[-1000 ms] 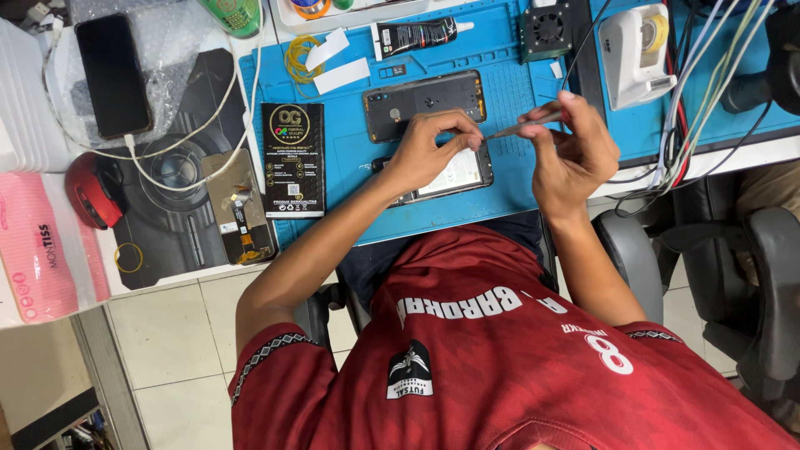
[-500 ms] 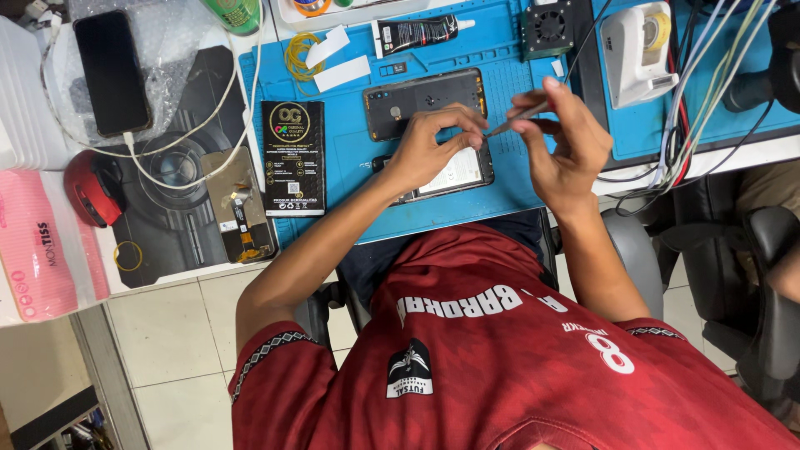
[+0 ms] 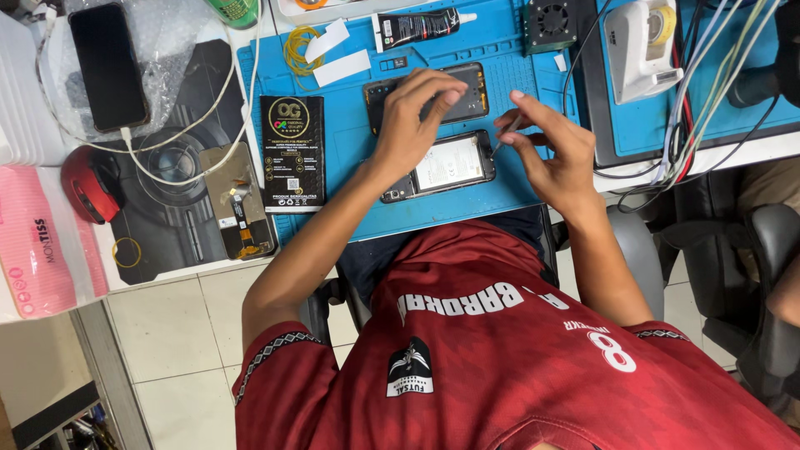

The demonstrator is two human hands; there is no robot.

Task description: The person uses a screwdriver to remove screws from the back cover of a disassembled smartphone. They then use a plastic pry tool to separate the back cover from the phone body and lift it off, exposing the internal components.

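An opened phone [image 3: 450, 161] with a white battery lies on the blue work mat [image 3: 350, 142]. My left hand [image 3: 410, 125] rests on its left part, fingers arched toward a dark back cover [image 3: 477, 93] just behind it. My right hand [image 3: 552, 157] pinches a thin metal tool [image 3: 505, 135] whose tip points down at the phone's right edge. Whether the tip touches the phone cannot be told.
On the mat lie a black glue tube [image 3: 421, 25], yellow rubber bands [image 3: 298, 52], white strips [image 3: 335, 52], a black flat box [image 3: 292, 152] and a small fan [image 3: 550, 21]. A screen part [image 3: 237, 200], red mouse [image 3: 90, 185], charging phone [image 3: 108, 67] and cables [image 3: 700, 100] surround it.
The thin tool was held level between both hands; now my right hand has tipped it down toward the phone's right edge. My left hand's fingers have stretched toward the back cover.
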